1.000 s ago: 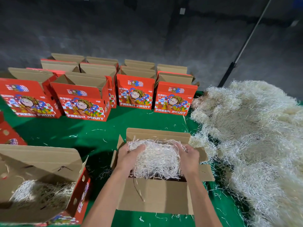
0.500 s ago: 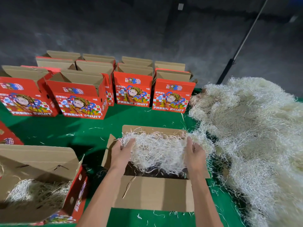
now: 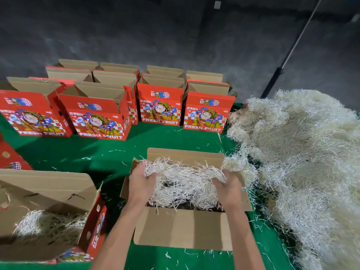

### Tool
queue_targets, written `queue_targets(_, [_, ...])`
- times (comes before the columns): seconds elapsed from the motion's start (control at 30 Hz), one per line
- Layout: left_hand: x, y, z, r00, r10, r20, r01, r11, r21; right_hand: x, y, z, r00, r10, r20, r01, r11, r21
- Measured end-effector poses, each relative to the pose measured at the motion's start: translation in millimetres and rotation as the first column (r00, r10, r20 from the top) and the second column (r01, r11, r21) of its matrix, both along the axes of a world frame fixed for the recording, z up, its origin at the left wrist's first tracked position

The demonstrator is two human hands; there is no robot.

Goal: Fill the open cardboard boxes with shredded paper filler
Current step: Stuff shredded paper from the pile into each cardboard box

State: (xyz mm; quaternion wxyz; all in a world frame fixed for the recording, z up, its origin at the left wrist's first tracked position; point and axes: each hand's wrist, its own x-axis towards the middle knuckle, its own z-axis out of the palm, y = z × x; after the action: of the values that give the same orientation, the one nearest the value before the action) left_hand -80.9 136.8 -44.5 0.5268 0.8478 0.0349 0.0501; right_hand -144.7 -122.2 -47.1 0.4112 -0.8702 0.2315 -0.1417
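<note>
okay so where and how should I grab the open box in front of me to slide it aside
Probably grip the open box by its two short side walls, just under the folded-out flaps, one hand from each side. The flaps splay loosely and the shredded paper mounds above the rim, so reaching from above gives poor hold.

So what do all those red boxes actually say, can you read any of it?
"FRESH FRUIT": white capitals along the bottom of each front-row red box.
Chinese characters above the cartoon figure: too blurred to read for certain.
Small logos near the top corners: too small to read.
Plain open box: no print visible.
</note>
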Motion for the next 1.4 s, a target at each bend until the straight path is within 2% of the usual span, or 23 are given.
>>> queue_targets(0.07, [-1, -4, -1, 0.999, 0.019, 0.042, -0.023, 0.996, 0.089, -5, 0, 6, 0.999, -0.014, 0.029, 0.017, 0.995, -0.099])
queue_targets(0.13, [-5, -11, -1, 0.999, 0.027, 0.031, -0.029, 0.996, 0.080, -9, 4, 8, 0.999, -0.001, 0.043, 0.006, 0.994, -0.105])
queue_targets(0.23, [-5, -17, -1, 0.996, -0.049, -0.072, 0.038, 0.987, -0.157, -9, 11, 10, 0.997, 0.056, -0.058, -0.057, 0.998, -0.006])
queue_targets(0.3, [-6, -18, 3, 0.969, -0.140, -0.202, 0.087, 0.965, -0.249, -9, 18, 14, 0.992, 0.098, -0.080, -0.108, 0.985, -0.137])
queue_targets(0.37, [-7, -20, 7, 0.940, -0.186, -0.286, 0.116, 0.963, -0.243, -6, 29, 19, 0.992, 0.119, 0.046, -0.107, 0.971, -0.212])
queue_targets(0.4, [-8, -20, 10, 0.933, -0.202, -0.298, 0.128, 0.960, -0.249, -3, 36, 22, 0.985, 0.140, 0.097, -0.121, 0.976, -0.179])
queue_targets(0.5, [-10, -25, 14, 0.911, -0.243, -0.333, 0.154, 0.950, -0.273, 6, 61, 25, 0.952, 0.264, 0.154, -0.279, 0.956, 0.087])
queue_targets(0.57, [-12, -33, 14, 0.908, -0.254, -0.334, 0.170, 0.951, -0.259, 10, 75, 22, 0.939, 0.295, 0.179, -0.318, 0.941, 0.117])
queue_targets(0.63, [-13, -41, 14, 0.937, -0.261, -0.233, 0.207, 0.951, -0.231, 14, 81, 16, 0.944, 0.285, 0.169, -0.298, 0.953, 0.057])
queue_targets(0.73, [-12, -41, 12, 0.973, -0.221, -0.062, 0.206, 0.962, -0.182, 18, 76, 7, 0.954, 0.273, 0.124, -0.281, 0.958, 0.058])
queue_targets(0.93, [-12, -41, 11, 0.990, -0.129, 0.063, 0.129, 0.992, 0.009, 21, 59, 7, 0.958, 0.249, 0.140, -0.250, 0.968, -0.011])
queue_targets(1.0, [-7, -30, 12, 0.996, -0.053, 0.067, 0.046, 0.994, 0.102, 18, 42, 7, 0.970, 0.208, 0.128, -0.210, 0.978, 0.006])
queue_targets(1.07, [-1, -12, 14, 0.997, 0.013, 0.071, -0.025, 0.985, 0.172, 13, 12, 9, 0.984, 0.094, 0.150, -0.109, 0.989, 0.096])
queue_targets(1.13, [2, -1, 15, 0.997, 0.011, 0.078, -0.029, 0.972, 0.235, 9, -11, 13, 0.990, 0.012, 0.144, -0.039, 0.982, 0.186])
queue_targets(1.23, [-1, -6, 16, 0.995, -0.075, 0.073, 0.046, 0.941, 0.335, 11, -8, 22, 0.994, 0.033, 0.108, -0.059, 0.967, 0.247])
queue_targets(1.3, [-6, -10, 18, 0.986, -0.163, 0.032, 0.133, 0.893, 0.430, 12, 4, 25, 0.988, 0.058, 0.142, -0.098, 0.950, 0.298])
queue_targets(1.4, [-7, -3, 28, 0.911, -0.366, -0.193, 0.413, 0.792, 0.450, 9, 15, 28, 0.979, 0.048, 0.200, -0.131, 0.894, 0.429])
